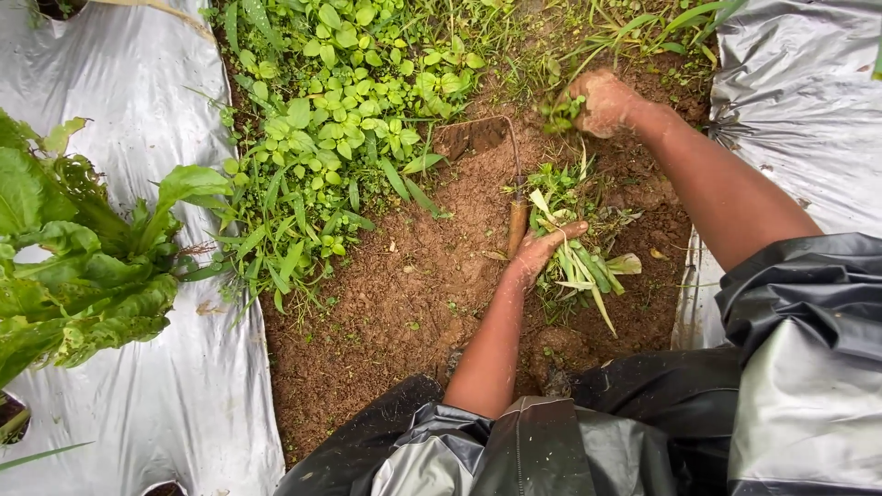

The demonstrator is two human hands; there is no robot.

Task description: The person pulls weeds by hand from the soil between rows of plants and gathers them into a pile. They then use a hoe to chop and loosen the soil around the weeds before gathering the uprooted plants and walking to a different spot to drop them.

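My left hand (537, 250) rests on bare brown soil, shut on the wooden handle of a small hand hoe (517, 223). Its thin metal neck curves up to a soil-caked blade (473, 136). The same hand also presses a bunch of pulled green weeds (581, 264) against the ground. My right hand (602, 101), coated in mud, reaches further out and is shut on a tuft of weeds (559, 114) rooted in the soil. Both arms are bare below dark, wet rain sleeves.
Silver plastic mulch (147, 386) covers the bed on the left, with a leafy green lettuce-like plant (78, 266) growing through it. More silver mulch (799, 101) lies on the right. A dense patch of low weeds (340, 101) fills the furrow's far left.
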